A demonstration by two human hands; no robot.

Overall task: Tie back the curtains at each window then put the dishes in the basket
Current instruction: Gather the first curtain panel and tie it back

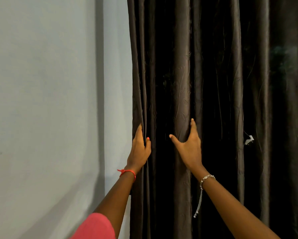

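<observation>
A dark brown curtain hangs in long vertical folds across the middle and right of the view. My left hand grips the curtain's left edge, with the thumb in front and the fingers behind the cloth. My right hand reaches into a fold near the middle, thumb spread to the left and fingers wrapped round the fold's right side. No dishes or basket are in view.
A pale grey wall fills the left side, with a vertical ridge close to the curtain's edge. A small white scrap hangs on the curtain to the right of my right hand.
</observation>
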